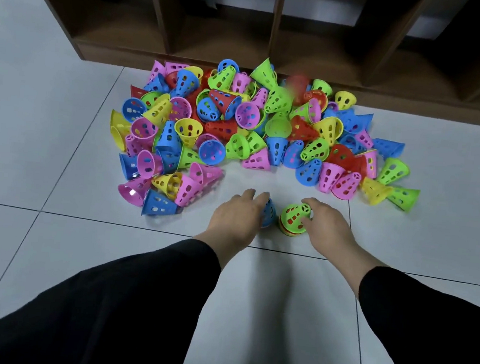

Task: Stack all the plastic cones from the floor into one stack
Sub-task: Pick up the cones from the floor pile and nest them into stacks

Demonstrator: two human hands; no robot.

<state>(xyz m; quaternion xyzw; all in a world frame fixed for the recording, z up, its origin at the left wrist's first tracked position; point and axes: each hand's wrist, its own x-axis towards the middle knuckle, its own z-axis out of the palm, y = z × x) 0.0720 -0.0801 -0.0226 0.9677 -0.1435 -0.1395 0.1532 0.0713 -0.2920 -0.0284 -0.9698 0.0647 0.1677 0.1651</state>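
Observation:
A big loose pile of perforated plastic cones (pixel 261 122) in pink, blue, yellow, green and red covers the floor ahead. In front of it stands a short upright stack (pixel 293 220) with a green cone on top and red and yellow rims showing below. My right hand (pixel 327 227) holds this stack from the right, fingers curled against its side. My left hand (pixel 235 219) grips a blue cone (pixel 269 212) just left of the stack; my fingers hide most of it.
A dark wooden shelf unit (pixel 275 25) with open compartments runs along the back, its base touching the pile. Pale grey floor tiles (pixel 46 165) lie to the left, right and near side.

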